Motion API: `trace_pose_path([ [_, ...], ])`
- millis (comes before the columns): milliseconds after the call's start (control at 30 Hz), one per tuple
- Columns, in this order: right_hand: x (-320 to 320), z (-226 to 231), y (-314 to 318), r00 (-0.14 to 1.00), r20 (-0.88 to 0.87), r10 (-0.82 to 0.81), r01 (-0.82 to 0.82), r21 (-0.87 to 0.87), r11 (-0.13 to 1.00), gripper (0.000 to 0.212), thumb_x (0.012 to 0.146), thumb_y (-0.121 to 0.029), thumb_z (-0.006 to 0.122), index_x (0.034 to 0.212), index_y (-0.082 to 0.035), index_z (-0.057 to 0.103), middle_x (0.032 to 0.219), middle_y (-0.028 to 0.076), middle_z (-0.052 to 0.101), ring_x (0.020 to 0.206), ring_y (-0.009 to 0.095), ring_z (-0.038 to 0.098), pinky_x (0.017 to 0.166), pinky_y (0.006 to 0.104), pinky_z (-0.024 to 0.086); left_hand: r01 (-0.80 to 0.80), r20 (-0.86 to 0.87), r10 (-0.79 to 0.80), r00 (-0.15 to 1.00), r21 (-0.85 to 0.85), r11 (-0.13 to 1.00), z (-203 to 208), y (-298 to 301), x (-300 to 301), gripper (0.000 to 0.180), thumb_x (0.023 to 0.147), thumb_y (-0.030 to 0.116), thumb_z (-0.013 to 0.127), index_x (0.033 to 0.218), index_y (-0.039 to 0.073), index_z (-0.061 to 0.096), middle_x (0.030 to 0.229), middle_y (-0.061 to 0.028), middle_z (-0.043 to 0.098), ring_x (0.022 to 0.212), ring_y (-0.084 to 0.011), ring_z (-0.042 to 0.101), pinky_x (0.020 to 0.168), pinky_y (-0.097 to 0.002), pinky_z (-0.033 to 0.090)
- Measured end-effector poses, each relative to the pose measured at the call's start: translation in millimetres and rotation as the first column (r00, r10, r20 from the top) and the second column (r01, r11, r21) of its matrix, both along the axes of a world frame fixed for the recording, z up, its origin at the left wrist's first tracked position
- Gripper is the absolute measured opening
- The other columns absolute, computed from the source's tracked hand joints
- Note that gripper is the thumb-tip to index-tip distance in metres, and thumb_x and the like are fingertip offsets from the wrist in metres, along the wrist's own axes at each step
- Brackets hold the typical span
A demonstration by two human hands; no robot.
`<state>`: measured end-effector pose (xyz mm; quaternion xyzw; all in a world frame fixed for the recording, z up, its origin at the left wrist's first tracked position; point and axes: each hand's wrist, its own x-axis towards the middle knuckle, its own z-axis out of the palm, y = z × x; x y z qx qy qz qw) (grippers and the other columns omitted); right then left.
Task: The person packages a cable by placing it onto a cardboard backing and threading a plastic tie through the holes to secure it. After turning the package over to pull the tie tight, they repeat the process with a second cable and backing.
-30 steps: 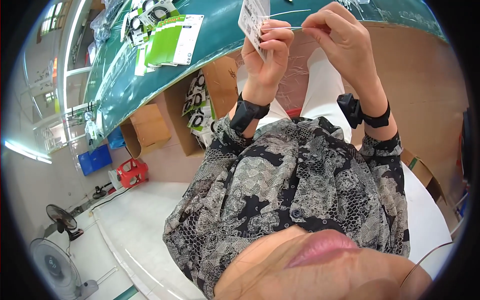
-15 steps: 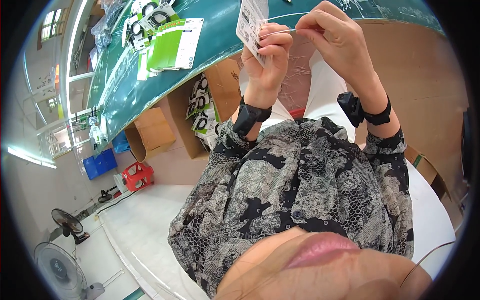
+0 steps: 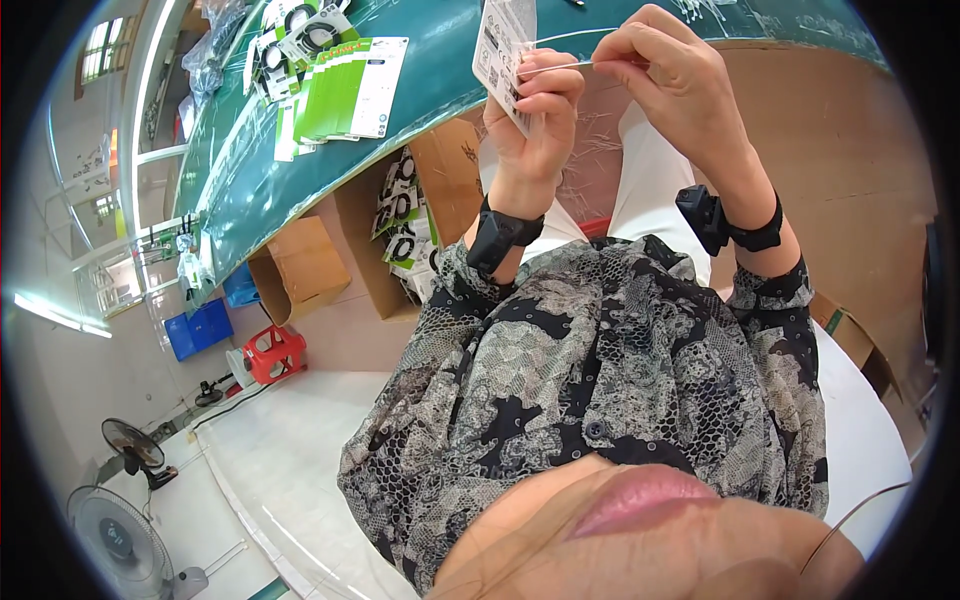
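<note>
The person's left hand (image 3: 535,125) holds a white printed card (image 3: 497,62), while the right hand (image 3: 680,90) pinches a thin white strip (image 3: 567,66) that reaches the left hand. Green-and-white cards (image 3: 345,92) lie overlapping on the green table (image 3: 445,58); below, a cardboard box (image 3: 358,240) holds packaged black rings (image 3: 401,208).

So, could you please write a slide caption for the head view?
Left hand holds a printed card as the right hand pinches a thin white strip beside a green table.
</note>
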<state>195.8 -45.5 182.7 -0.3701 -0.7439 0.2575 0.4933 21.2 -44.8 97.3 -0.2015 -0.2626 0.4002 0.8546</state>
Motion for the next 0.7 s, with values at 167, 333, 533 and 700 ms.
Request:
trace_pose_path([
  [167,4,2,-2,1.000,-0.004,-0.016,0.016,-0.004,1.000,0.009,0.073,0.003,0.067,0.080,-0.002,0.064,0.076,0.010,0.055,0.066,0.024,0.057,0.057,0.0301,0.046,0.010,-0.007,-0.010,1.000,-0.007,1.000,2,-1,6,0.026,0.078,-0.002,0.065,0.096,0.002,0.047,0.087,-0.0055,0.046,0.078,-0.0158,0.045,0.066,-0.0261,0.048],
  [333,2,-3,0,0.999,-0.021,0.041,-0.040,0.027,0.999,0.011,0.073,0.004,0.067,0.083,-0.002,0.063,0.077,0.010,0.055,0.069,0.024,0.057,0.059,0.0300,0.046,0.016,-0.076,-0.014,0.997,0.023,1.000,-7,1,8,0.027,0.084,0.004,0.064,0.106,0.001,0.049,0.098,-0.0062,0.051,0.083,-0.0161,0.047,0.066,-0.0251,0.048],
  [533,3,-40,18,0.993,0.078,0.085,-0.094,0.129,0.987,0.018,0.080,0.003,0.064,0.097,-0.001,0.060,0.081,0.002,0.059,0.071,0.013,0.056,0.068,0.0227,0.046,-0.080,-0.592,0.239,0.770,0.282,0.956,-11,5,2,0.036,0.091,0.012,0.059,0.124,0.005,0.046,0.122,-0.0079,0.052,0.107,-0.0213,0.051,0.083,-0.0317,0.051],
  [700,11,-72,20,0.980,-0.191,0.053,-0.084,-0.160,0.983,0.026,0.081,0.002,0.063,0.106,-0.004,0.061,0.089,0.003,0.063,0.077,0.009,0.061,0.070,0.0247,0.052,-0.054,-0.814,0.383,0.437,0.402,0.914,6,8,0,0.038,0.093,0.010,0.055,0.130,0.008,0.043,0.127,-0.0080,0.052,0.121,-0.0240,0.049,0.098,-0.0407,0.048],
])
